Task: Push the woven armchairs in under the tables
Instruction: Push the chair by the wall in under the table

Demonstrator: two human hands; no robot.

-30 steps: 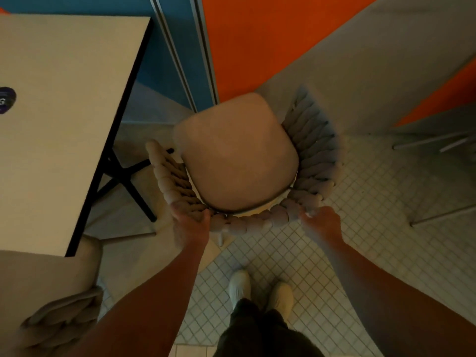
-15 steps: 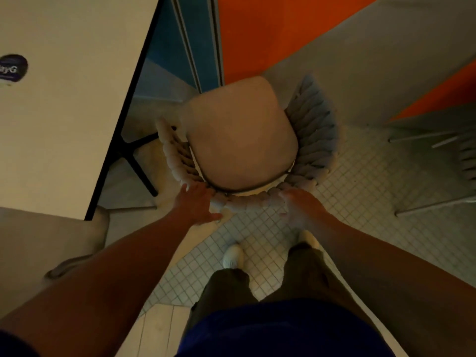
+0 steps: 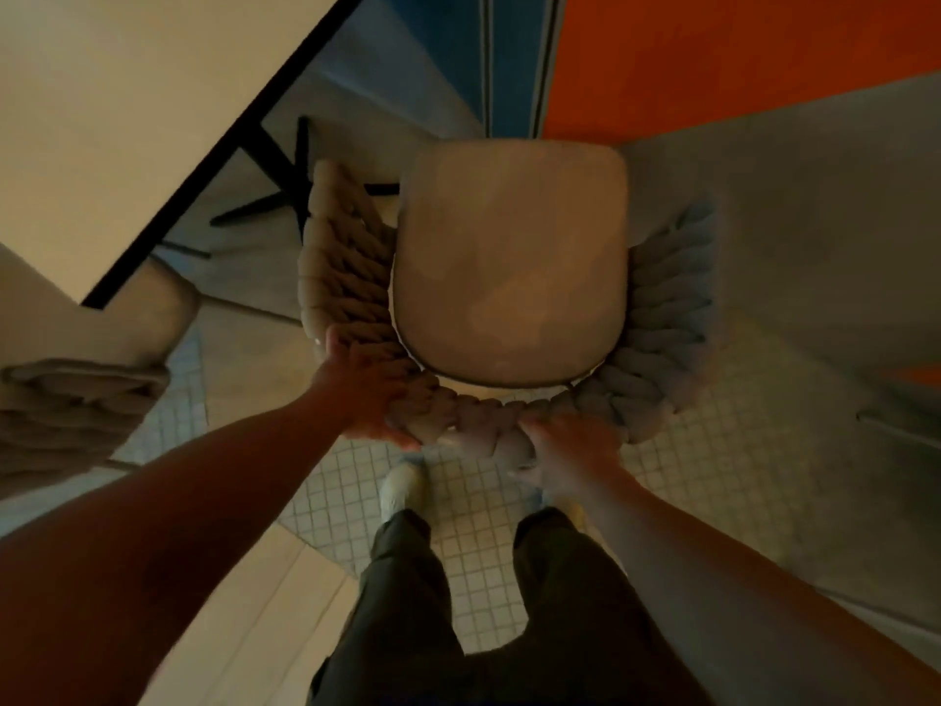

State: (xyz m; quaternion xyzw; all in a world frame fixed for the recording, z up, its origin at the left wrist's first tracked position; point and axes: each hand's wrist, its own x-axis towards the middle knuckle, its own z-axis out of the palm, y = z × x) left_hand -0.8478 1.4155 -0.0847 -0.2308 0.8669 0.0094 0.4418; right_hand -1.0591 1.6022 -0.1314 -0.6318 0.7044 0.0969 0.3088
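A beige woven armchair with a padded seat stands right below me, its braided backrest curving toward my legs. My left hand grips the backrest's left rear corner, fingers wrapped over the braid. My right hand holds the rear of the backrest a little right of centre, fingers curled over its top. A pale table with a black edge fills the upper left; the chair sits to the right of its corner, outside the tabletop. The table's black base shows under that edge.
A second woven armchair sits at the left edge by the table's near corner. Blue and orange wall panels rise beyond the chair. A grey surface lies to the right. Small white floor tiles and my shoes are beneath me.
The chair has turned so that its seat now points straight away from me. Both hands have moved closer together along the backrest's rear. The table edge appears more slanted as my view shifted.
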